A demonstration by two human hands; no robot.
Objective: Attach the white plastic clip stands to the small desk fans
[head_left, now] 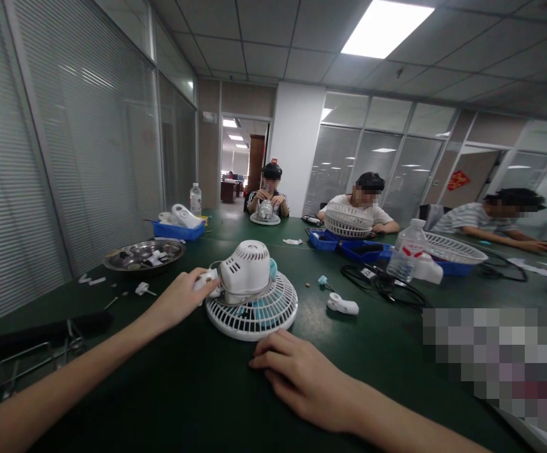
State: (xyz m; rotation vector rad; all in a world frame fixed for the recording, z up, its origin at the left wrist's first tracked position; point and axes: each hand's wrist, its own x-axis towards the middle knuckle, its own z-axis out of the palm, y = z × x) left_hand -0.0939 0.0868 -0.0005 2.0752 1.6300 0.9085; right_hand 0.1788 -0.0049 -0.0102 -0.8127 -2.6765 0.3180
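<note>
A white electric fan head [249, 267] lies face down, its motor housing on top and light-blue blades showing through the round grille [254, 321]. At the housing's left side, my left hand [192, 290] is closed on a white plastic joint piece [208, 281], thumb and fingers around it. My right hand [296, 371] rests on the table at the near edge of the grille, with loosely bent fingers and nothing visible in them. Right of the fan lie another white plastic joint [343, 304] and a small light-blue part [323, 281].
A metal bowl [145, 257] of small parts and a blue tray [179, 230] stand at the left. Near left is a black and metal tool [46, 336]. A water bottle [405, 251] and black cables [381, 286] stand right. Several people sit around the green table.
</note>
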